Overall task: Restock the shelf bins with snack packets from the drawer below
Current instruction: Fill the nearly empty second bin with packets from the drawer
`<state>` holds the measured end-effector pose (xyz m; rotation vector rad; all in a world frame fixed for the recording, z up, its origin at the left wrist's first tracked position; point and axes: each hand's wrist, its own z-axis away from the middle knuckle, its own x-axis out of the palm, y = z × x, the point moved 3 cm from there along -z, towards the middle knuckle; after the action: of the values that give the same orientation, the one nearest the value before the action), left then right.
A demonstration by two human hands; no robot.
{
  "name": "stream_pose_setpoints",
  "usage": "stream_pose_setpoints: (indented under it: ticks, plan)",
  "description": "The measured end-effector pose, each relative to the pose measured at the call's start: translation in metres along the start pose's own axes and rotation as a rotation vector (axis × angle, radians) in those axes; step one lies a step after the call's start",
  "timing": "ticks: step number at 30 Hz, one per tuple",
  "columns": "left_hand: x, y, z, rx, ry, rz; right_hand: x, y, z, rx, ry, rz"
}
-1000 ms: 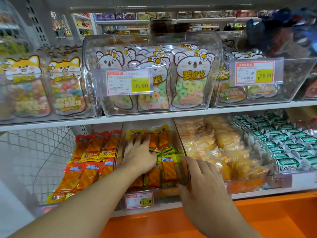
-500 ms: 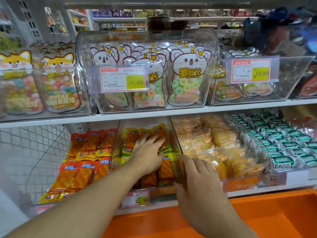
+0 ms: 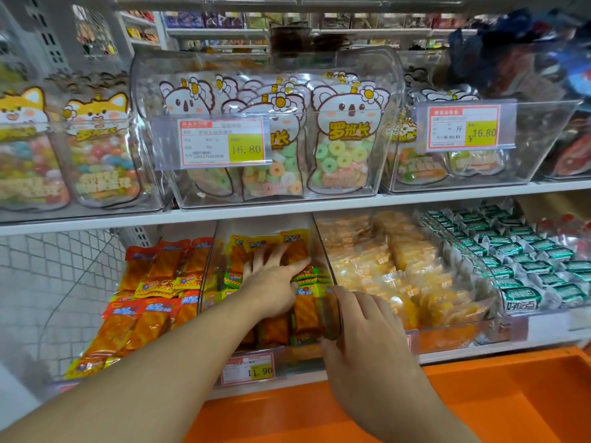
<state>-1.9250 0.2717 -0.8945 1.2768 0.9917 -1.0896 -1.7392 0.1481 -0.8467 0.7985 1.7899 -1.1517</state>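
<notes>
A clear shelf bin (image 3: 323, 251) on the lower shelf holds orange snack packets (image 3: 305, 310) with yellow and green tops. My left hand (image 3: 271, 282) lies flat inside this bin, fingers spread and straight, pressing on the packets. My right hand (image 3: 364, 330) curls round the bin's front right corner, thumb on the front wall and fingers over its right rim. The orange drawer (image 3: 479, 394) lies below the shelf edge; its inside is mostly hidden by my arms.
Left of the bin lie red-topped orange packets (image 3: 153, 302). To its right stand a bin of yellow packets (image 3: 399, 266) and one of green packets (image 3: 527, 266). A price tag (image 3: 248, 369) hangs on the bin's front. The upper shelf carries clear bins of candy bags (image 3: 345, 145).
My left hand has slid to the right and deeper across the packets. My right hand keeps its hold on the bin's front corner. The camera has shifted slightly.
</notes>
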Motion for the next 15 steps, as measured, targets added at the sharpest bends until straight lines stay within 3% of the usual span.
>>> stream_pose_setpoints:
  ticks: [15]
  plan:
    - [-0.015,-0.011,0.026,-0.001,0.197,0.221,0.0,0.001,0.002,-0.018,0.008,-0.006]
